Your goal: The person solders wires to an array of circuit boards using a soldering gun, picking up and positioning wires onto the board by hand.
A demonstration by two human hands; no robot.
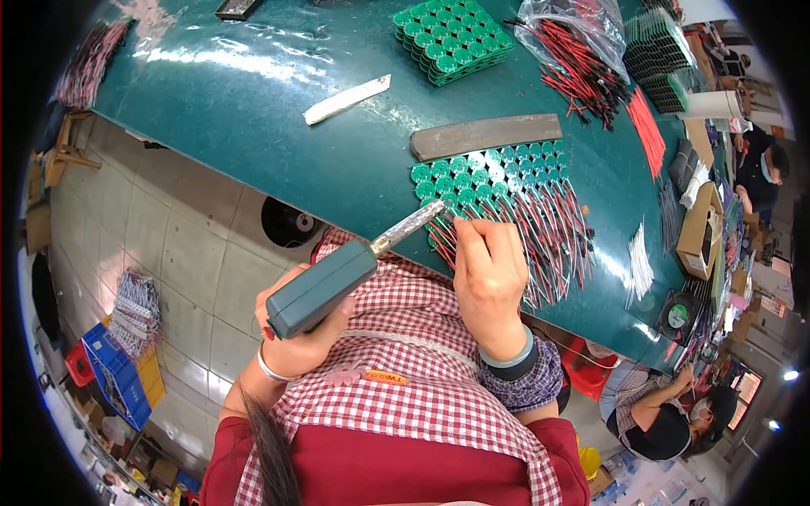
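My left hand (304,350) is wrapped round a soldering gun (325,287) with a dark green body. Its scorched metal barrel (409,228) points up and right, the tip reaching the near left edge of a panel of small round green circuit boards (472,177). Beside that tip, my right hand (492,282) is closed, thumb and forefinger pinching what looks like a wire end at the boards. Rows of red, black and white wires (553,244) run from the panel's near side toward me, partly behind my right hand. A flat grey-brown bar (487,137) lies along the panel's far edge.
Stacked green board panels (451,38) stand farther back on the green table (228,110). A white strip (348,99) lies left of them. Bundled red and black wires (582,72), red tubing (645,135) and white pieces (639,266) lie to the right. Another person (666,413) sits at lower right.
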